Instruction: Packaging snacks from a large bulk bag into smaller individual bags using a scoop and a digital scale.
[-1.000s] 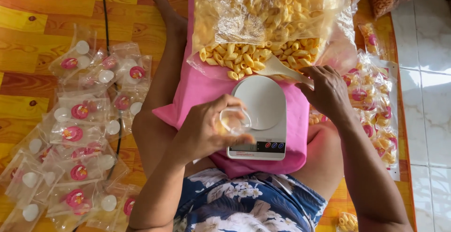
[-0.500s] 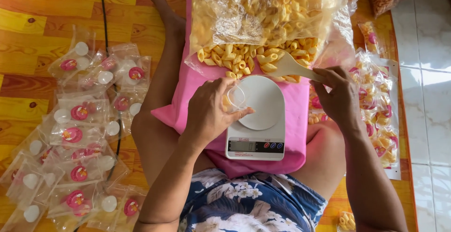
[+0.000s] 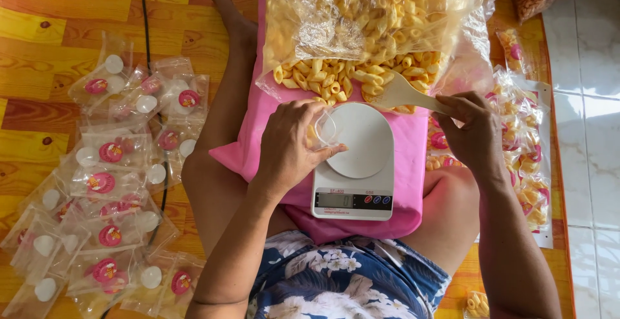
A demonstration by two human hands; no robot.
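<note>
My left hand (image 3: 290, 148): grip closed around a small clear pouch (image 3: 325, 128), held open just above the white kitchen scale (image 3: 354, 164). My right hand (image 3: 475, 132): grip closed on the handle of a pale scoop (image 3: 403, 93), its bowl dipped in yellow snack curls spilling from the big clear bag (image 3: 361, 22) just beyond both grips. Scale sits on a pink cushion (image 3: 410, 164).

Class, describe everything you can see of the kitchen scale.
The kitchen scale is white, seemingly plastic, with a round weighing plate above a small grey display and coloured buttons. It lies flat on a pink cushion across the person's lap. The left hand holds a small clear bag over the plate's edge.
</note>
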